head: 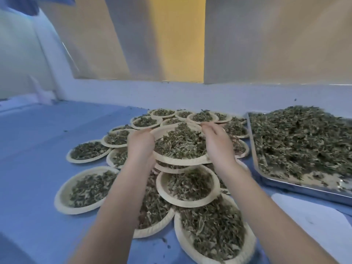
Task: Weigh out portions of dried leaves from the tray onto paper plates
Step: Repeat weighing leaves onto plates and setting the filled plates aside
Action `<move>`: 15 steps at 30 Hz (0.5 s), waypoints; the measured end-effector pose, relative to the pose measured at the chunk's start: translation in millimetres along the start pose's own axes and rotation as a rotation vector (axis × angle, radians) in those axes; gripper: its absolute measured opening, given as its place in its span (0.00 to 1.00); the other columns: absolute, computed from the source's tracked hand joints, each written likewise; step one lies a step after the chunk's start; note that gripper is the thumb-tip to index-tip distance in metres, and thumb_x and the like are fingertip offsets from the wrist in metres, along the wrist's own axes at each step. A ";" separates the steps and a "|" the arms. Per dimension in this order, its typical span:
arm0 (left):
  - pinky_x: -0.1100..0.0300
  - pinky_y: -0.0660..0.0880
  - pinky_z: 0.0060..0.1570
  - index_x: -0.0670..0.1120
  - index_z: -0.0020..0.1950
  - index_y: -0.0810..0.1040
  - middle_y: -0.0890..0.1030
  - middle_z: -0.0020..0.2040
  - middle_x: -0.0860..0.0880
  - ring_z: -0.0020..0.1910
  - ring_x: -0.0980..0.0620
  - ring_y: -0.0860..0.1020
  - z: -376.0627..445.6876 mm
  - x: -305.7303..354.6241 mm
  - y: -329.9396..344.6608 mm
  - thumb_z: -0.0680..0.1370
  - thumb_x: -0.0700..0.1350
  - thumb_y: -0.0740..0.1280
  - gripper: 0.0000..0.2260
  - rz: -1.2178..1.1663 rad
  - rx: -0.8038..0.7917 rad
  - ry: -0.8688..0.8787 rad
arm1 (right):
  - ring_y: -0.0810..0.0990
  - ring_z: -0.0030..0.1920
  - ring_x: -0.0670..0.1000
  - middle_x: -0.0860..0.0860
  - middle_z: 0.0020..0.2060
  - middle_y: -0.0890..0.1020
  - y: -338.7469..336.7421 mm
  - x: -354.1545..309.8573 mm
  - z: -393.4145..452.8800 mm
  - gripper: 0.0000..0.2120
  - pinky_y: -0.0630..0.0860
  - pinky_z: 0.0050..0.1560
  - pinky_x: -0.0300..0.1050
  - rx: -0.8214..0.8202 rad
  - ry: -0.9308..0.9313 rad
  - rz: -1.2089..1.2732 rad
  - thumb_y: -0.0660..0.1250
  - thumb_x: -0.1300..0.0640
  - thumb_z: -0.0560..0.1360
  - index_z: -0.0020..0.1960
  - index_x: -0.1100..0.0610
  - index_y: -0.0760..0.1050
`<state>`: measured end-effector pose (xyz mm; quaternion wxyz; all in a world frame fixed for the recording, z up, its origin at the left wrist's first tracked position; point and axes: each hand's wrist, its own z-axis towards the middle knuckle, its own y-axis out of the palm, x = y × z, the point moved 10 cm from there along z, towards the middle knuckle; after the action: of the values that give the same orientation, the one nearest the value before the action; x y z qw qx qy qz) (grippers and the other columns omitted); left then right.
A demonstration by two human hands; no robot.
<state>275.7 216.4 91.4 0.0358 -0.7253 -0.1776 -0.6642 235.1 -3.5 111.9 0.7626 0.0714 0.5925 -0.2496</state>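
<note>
A paper plate (180,161) heaped with dried leaves (181,143) is held up above the other plates in the middle of the view. My left hand (140,144) grips its left rim. My right hand (218,143) holds its right rim, fingers curled over the far edge. Several more filled paper plates (187,187) lie overlapping on the blue table under and around it. A metal tray (304,189) piled with loose dried leaves (301,141) stands to the right.
The blue table top (38,149) stretches to the left. A white flat object (312,216) lies at the front right below the tray. A low white ledge (171,94) and pale wall panels run behind the plates.
</note>
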 end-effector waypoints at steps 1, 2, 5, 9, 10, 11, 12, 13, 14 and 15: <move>0.48 0.71 0.60 0.40 0.64 0.76 0.77 0.58 0.40 0.57 0.41 0.75 12.0 1.3 -9.9 0.76 0.29 0.54 0.21 0.001 0.022 0.001 | 0.69 0.43 0.33 0.39 0.54 0.74 15.2 1.4 6.1 0.15 0.63 0.41 0.33 -0.024 0.007 0.011 0.55 0.50 0.81 0.65 0.47 0.72; 0.51 0.71 0.58 0.39 0.64 0.76 0.77 0.55 0.40 0.55 0.42 0.75 24.6 2.4 -18.9 0.76 0.29 0.54 0.20 0.004 0.045 0.005 | 0.70 0.43 0.33 0.40 0.56 0.75 29.2 3.1 12.1 0.15 0.64 0.42 0.35 -0.047 0.010 0.021 0.56 0.50 0.81 0.66 0.47 0.72; 0.53 0.67 0.44 0.39 0.61 0.76 0.76 0.43 0.43 0.43 0.46 0.72 63.9 6.8 -37.9 0.78 0.30 0.54 0.17 0.020 0.096 0.019 | 0.74 0.37 0.30 0.38 0.56 0.74 69.1 7.3 31.2 0.17 0.66 0.38 0.33 -0.140 0.015 0.014 0.56 0.50 0.80 0.68 0.48 0.69; 0.50 0.68 0.42 0.39 0.62 0.76 0.76 0.43 0.42 0.42 0.44 0.70 114.3 11.6 -37.5 0.78 0.32 0.54 0.17 0.017 0.120 0.035 | 0.75 0.39 0.45 0.48 0.45 0.75 108.9 22.6 68.9 0.08 0.75 0.43 0.44 -0.236 0.227 0.085 0.62 0.55 0.78 0.55 0.55 0.73; 0.50 0.67 0.41 0.39 0.61 0.76 0.74 0.41 0.42 0.41 0.44 0.68 126.7 15.6 -32.8 0.77 0.32 0.54 0.17 0.027 0.121 0.043 | 0.76 0.38 0.50 0.52 0.41 0.75 115.5 27.2 78.1 0.04 0.76 0.40 0.47 -0.241 0.327 0.172 0.64 0.58 0.77 0.47 0.59 0.72; 0.50 0.65 0.40 0.40 0.60 0.76 0.73 0.41 0.43 0.41 0.45 0.66 137.8 19.2 -27.0 0.77 0.32 0.54 0.16 0.028 0.115 0.058 | 0.77 0.37 0.53 0.55 0.40 0.75 121.2 31.3 89.3 0.05 0.79 0.36 0.47 -0.246 0.401 0.234 0.66 0.61 0.76 0.43 0.61 0.71; 0.51 0.64 0.41 0.41 0.58 0.76 0.73 0.41 0.43 0.41 0.46 0.66 148.7 22.8 -18.5 0.78 0.32 0.53 0.15 0.031 0.096 0.062 | 0.78 0.36 0.54 0.57 0.42 0.76 125.6 33.3 101.3 0.05 0.80 0.31 0.45 -0.265 0.441 0.240 0.66 0.64 0.76 0.43 0.62 0.71; 0.52 0.65 0.41 0.42 0.55 0.75 0.73 0.43 0.42 0.41 0.46 0.66 159.9 27.6 -7.8 0.78 0.32 0.53 0.14 0.022 0.082 0.072 | 0.79 0.35 0.54 0.58 0.44 0.77 128.0 34.3 116.9 0.04 0.79 0.27 0.43 -0.282 0.449 0.212 0.66 0.64 0.76 0.45 0.62 0.71; 0.52 0.67 0.43 0.41 0.54 0.75 0.74 0.47 0.41 0.43 0.47 0.68 169.4 31.8 4.2 0.78 0.32 0.53 0.12 0.025 0.059 0.075 | 0.78 0.33 0.53 0.59 0.43 0.76 129.5 34.2 132.7 0.03 0.77 0.25 0.41 -0.290 0.448 0.191 0.66 0.65 0.76 0.46 0.63 0.71; 0.51 0.69 0.45 0.41 0.55 0.74 0.74 0.50 0.41 0.45 0.46 0.69 183.3 34.6 16.3 0.78 0.32 0.53 0.12 0.018 0.047 0.081 | 0.77 0.32 0.52 0.58 0.40 0.75 129.5 35.5 150.8 0.03 0.75 0.23 0.39 -0.281 0.442 0.183 0.66 0.66 0.75 0.45 0.64 0.71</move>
<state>456.8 261.2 107.1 0.0659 -0.6984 -0.1849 -0.6883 432.4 37.1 97.7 0.6369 0.0711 0.7642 -0.0734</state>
